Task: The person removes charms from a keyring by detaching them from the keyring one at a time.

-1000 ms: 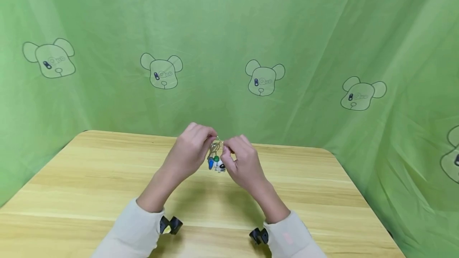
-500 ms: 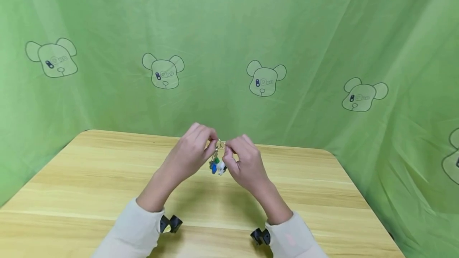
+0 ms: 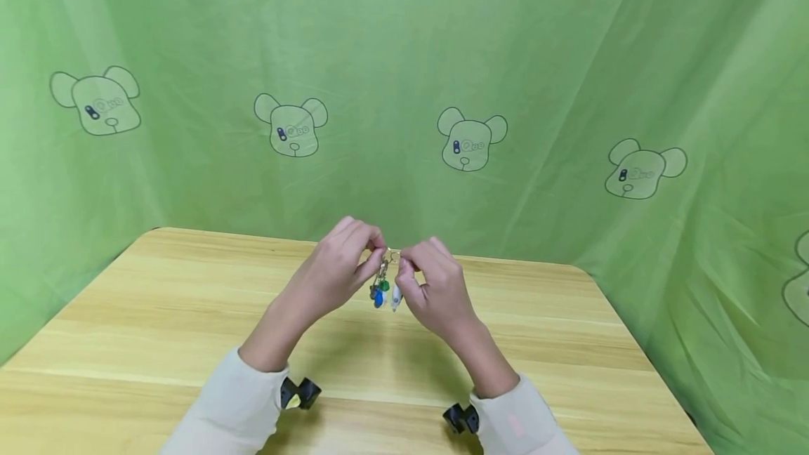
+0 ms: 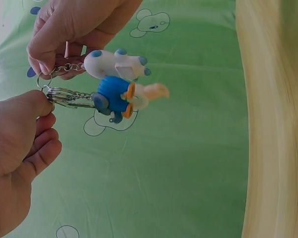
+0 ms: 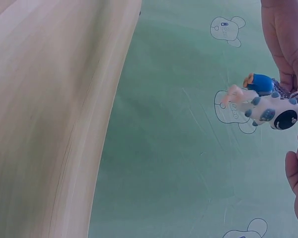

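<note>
Above the table, my left hand pinches a cluster of metal key rings between thumb and index finger. Keychain charms dangle from it: a blue figure with orange feet, a pale peach piece and a green piece. My right hand is close beside it, its thumb and forefinger at a thin ring that links with the cluster. From a short chain near the right fingers hangs a white astronaut charm with a dark visor. The fingertips partly hide how the rings join.
A light wooden table lies below both hands. Behind it hangs a green curtain printed with bear heads. Small black devices sit at the sleeve cuffs.
The right hand has shifted slightly right, so the gap between the hands is a little wider. The white charm has turned edge-on and now hangs apart from the blue and green ones.
</note>
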Demonstrator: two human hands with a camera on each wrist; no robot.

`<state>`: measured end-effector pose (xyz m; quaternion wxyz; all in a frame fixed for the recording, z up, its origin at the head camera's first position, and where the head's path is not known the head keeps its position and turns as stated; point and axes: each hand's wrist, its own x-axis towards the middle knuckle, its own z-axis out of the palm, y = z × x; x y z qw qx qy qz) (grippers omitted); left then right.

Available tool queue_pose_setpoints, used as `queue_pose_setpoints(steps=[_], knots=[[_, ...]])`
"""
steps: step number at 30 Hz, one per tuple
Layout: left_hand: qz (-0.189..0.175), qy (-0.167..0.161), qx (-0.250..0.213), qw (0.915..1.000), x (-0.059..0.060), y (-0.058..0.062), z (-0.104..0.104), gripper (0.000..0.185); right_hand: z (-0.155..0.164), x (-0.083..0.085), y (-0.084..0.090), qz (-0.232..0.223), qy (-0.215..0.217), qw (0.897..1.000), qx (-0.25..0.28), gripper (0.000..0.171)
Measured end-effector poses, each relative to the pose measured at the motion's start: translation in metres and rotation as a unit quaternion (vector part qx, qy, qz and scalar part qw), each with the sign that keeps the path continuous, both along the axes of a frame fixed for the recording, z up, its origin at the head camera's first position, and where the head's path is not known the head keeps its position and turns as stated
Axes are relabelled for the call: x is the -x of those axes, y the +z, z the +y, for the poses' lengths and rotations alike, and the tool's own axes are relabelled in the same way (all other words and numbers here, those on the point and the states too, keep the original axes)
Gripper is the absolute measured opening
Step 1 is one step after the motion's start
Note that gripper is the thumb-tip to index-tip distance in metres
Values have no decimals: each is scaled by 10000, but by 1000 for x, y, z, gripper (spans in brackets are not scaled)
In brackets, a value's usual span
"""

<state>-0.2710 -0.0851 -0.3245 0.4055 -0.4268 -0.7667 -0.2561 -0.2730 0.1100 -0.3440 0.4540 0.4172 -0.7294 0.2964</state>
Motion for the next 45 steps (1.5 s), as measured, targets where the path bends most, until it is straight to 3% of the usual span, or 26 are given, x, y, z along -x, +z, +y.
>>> queue_pose_setpoints(steps=[8, 16, 31, 41, 45], knots=[[-299, -23, 113, 9995, -2, 2, 0, 4, 0, 0, 0, -131, 44, 9998, 109, 14], [-453, -105, 112, 9989, -3, 3, 0, 10, 1, 0, 1, -414, 291, 9986, 166, 15], [-545, -600, -270, 9963, -4, 2, 2, 14, 5, -3, 5, -1003, 731, 9918, 306, 17], [-405, -934, -604, 9930, -5, 3, 5, 13, 7, -4, 7, -1262, 924, 9871, 352, 17], [-563, -1114, -746, 9894, -6, 3, 7, 13, 7, -4, 7, -1337, 1006, 9851, 397, 18]])
